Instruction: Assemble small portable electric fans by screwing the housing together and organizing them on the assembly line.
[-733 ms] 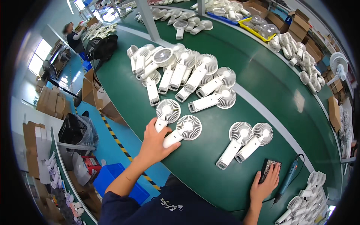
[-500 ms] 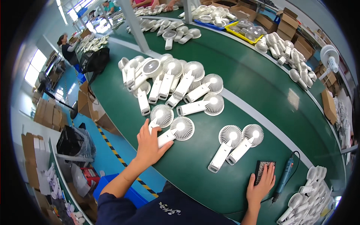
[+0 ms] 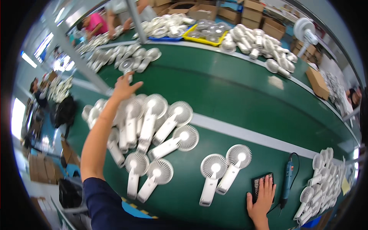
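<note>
My left hand (image 3: 125,87) reaches far forward over the bench, thumb spread, its fingertips at the handle of a white handheld fan (image 3: 126,66) on the far side. The fingers partly hide that handle, and no closed grip shows. At the lower right, my right hand (image 3: 261,199) lies with fingers stretched over a small black tray (image 3: 256,187) of tiny speckled pieces, too small to name. Just right of it lies a blue electric screwdriver (image 3: 286,180). Two white handheld fans (image 3: 213,167) rest left of the tray. Another pair of fans (image 3: 160,171) lies below a larger fan pile (image 3: 147,119).
A grey strip (image 3: 245,134) runs along the green bench (image 3: 230,99). More fans (image 3: 320,184) are heaped at the right. Across the bench stand a yellow tray (image 3: 203,39), a blue tray and cardboard boxes. A grey post (image 3: 78,57) rises at the left. Other people work at the far left.
My left hand has left the two nearer fans and stretched forward to a fan on the far side. The view has shifted; my right hand stays on the black tray.
</note>
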